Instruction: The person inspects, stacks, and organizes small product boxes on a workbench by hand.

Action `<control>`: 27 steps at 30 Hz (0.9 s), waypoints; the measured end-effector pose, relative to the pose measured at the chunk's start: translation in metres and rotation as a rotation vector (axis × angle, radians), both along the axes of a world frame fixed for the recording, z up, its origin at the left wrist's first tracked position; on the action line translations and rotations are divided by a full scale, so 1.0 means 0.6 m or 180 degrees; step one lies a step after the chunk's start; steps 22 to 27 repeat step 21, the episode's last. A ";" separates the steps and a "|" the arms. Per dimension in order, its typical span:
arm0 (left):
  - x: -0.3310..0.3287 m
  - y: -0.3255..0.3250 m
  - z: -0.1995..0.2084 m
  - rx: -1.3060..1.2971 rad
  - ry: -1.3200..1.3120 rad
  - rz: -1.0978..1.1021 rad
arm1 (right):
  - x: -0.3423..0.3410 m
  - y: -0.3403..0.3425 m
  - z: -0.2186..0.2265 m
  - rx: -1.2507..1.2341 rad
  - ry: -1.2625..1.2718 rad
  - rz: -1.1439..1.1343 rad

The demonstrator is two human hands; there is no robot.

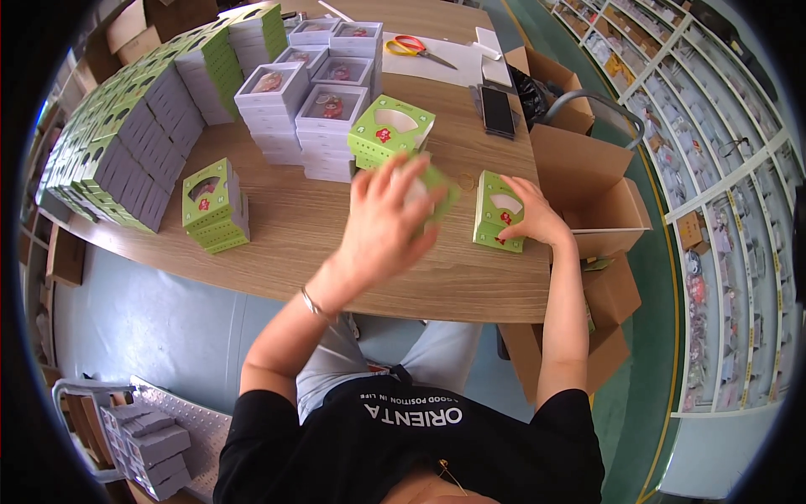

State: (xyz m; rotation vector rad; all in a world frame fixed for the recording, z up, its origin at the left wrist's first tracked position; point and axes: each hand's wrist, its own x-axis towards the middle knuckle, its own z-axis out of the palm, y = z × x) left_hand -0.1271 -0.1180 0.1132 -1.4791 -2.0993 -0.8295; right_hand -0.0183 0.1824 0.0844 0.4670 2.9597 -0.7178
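Near the middle of the table, my left hand (382, 214) is closed around a small green box (442, 191); both are smeared by motion. To its right, my right hand (539, 217) grips another green box (490, 210) with a pale fan-shaped window, thumb on the near side and fingers along the far side. Just beyond my left hand stands a stack of green boxes (392, 118). A shorter green stack (211, 197) sits apart on the left. White boxes with clear lids (336, 105), showing small figures inside, are piled behind.
Long rows of green-topped boxes (155, 118) line the table's left side. Red-and-yellow scissors (411, 46) and a dark phone (497, 112) lie at the back right. Open cardboard boxes (588, 181) stand against the right edge. A cart (197, 428) holds grey boxes at lower left.
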 end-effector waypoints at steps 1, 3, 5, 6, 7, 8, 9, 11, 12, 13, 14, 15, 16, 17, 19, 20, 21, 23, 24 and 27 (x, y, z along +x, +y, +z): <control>-0.020 0.011 0.031 0.0134 0.0231 0.0124 | -0.002 0.000 0.002 -0.0158 -0.0118 -0.0011; -0.075 0.042 0.059 0.0140 0.0264 0.0225 | -0.008 0.002 0.000 -0.0152 -0.0098 0.0010; -0.131 0.076 0.053 -0.0267 0.0151 0.0420 | -0.011 0.004 0.000 -0.0227 -0.0152 -0.0078; -0.150 0.090 0.039 -0.0270 0.0174 0.0400 | -0.012 0.008 -0.002 -0.0232 -0.0129 -0.0098; -0.164 0.103 0.021 -0.0236 0.0319 0.0582 | -0.015 0.012 -0.008 -0.0267 -0.0137 -0.0036; -0.176 0.113 0.002 -0.0197 0.0463 0.0765 | -0.016 0.016 -0.012 -0.0299 -0.0145 0.0026; -0.177 0.123 -0.003 -0.0198 0.0483 0.0740 | -0.015 0.010 -0.007 -0.0304 -0.0125 0.0001; -0.179 0.144 -0.015 -0.0101 0.0578 0.0887 | -0.015 -0.009 0.001 0.0293 -0.0157 -0.0128; -0.184 0.156 -0.018 -0.0025 0.0596 0.0891 | -0.016 -0.015 0.001 0.0333 -0.0010 -0.0061; -0.193 0.165 -0.020 -0.0017 0.0608 0.0889 | -0.021 -0.018 0.005 0.0339 0.0002 -0.0065; -0.204 0.172 -0.021 -0.0125 0.0589 0.0990 | -0.026 -0.022 0.010 0.0268 -0.0058 -0.0071; -0.202 0.181 -0.014 -0.0232 0.0559 0.1060 | -0.025 -0.020 0.014 0.0198 -0.0131 -0.0107; -0.199 0.185 -0.009 -0.0224 0.0560 0.1035 | -0.022 -0.016 0.013 0.0203 -0.0130 -0.0132; -0.198 0.186 -0.004 -0.0367 0.0445 0.1043 | -0.018 -0.012 0.011 0.0222 -0.0077 -0.0155; -0.187 0.179 0.013 -0.0525 0.0345 0.1038 | -0.016 -0.022 0.014 0.0225 -0.0013 -0.0189; -0.181 0.171 0.019 -0.0508 0.0251 0.0988 | -0.017 -0.041 0.021 0.0603 -0.0001 -0.0267; -0.172 0.156 0.024 -0.0497 0.0156 0.0952 | -0.018 -0.076 0.040 0.0975 0.0012 -0.0332; -0.172 0.156 0.024 -0.0497 0.0156 0.0952 | -0.018 -0.076 0.040 0.0975 0.0012 -0.0332; -0.172 0.156 0.024 -0.0497 0.0156 0.0952 | -0.018 -0.076 0.040 0.0975 0.0012 -0.0332; -0.172 0.156 0.024 -0.0497 0.0156 0.0952 | -0.018 -0.076 0.040 0.0975 0.0012 -0.0332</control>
